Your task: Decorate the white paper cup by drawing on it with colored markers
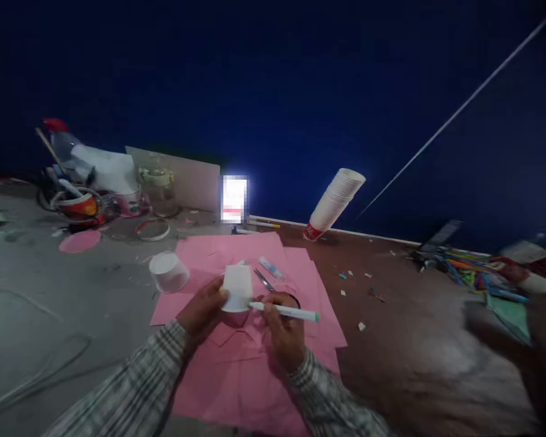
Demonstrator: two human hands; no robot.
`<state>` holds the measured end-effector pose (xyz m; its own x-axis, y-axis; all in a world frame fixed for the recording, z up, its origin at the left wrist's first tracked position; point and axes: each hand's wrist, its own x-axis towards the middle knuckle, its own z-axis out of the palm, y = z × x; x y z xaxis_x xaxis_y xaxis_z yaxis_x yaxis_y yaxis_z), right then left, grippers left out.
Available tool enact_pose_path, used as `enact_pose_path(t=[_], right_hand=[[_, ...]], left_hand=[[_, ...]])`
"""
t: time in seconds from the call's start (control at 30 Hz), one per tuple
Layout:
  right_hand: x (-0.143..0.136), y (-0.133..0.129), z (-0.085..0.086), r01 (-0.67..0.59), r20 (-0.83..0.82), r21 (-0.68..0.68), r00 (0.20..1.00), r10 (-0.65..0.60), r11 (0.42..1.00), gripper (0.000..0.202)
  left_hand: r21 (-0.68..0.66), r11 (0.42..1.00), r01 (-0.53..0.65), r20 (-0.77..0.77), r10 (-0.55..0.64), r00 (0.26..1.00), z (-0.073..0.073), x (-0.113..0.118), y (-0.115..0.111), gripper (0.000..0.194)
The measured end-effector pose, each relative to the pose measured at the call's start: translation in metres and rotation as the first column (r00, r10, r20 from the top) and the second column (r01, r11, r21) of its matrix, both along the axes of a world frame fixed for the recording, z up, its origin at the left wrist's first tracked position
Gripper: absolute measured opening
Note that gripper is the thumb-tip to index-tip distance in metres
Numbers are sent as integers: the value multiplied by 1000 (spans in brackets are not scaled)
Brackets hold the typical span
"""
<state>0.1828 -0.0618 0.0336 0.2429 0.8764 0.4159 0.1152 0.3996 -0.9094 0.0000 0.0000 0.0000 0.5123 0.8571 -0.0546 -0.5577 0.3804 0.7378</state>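
Observation:
Between my thumb and fingers, my left hand (204,308) grips a white paper cup (238,285), held over sheets of pink paper (236,388). My right hand (284,332) is closed round a white marker (295,312) with a green end. The marker's tip touches or nearly touches the cup's lower right edge; I cannot tell which. Just beyond my right hand lie scissors (264,280), their handles partly hidden by it. A clear glue tube (270,267) rests on the pink paper. Left of the cup stands another white cup (168,271).
A tall leaning stack of paper cups (334,203) stands by the dark blue wall. At back left are a glass jar (159,188) and a container of tools (79,203). Pens (471,264) pile up at right, near another person's arm (491,331). Paper scraps dot the table.

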Motion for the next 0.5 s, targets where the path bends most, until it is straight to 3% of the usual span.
enact_pose_path(t=[0.5], right_hand=[[1,1,-10,12,39,35,999,-14,999,20]], left_hand=[[-27,999,-41,-23,41,999,4,1,-2,68]])
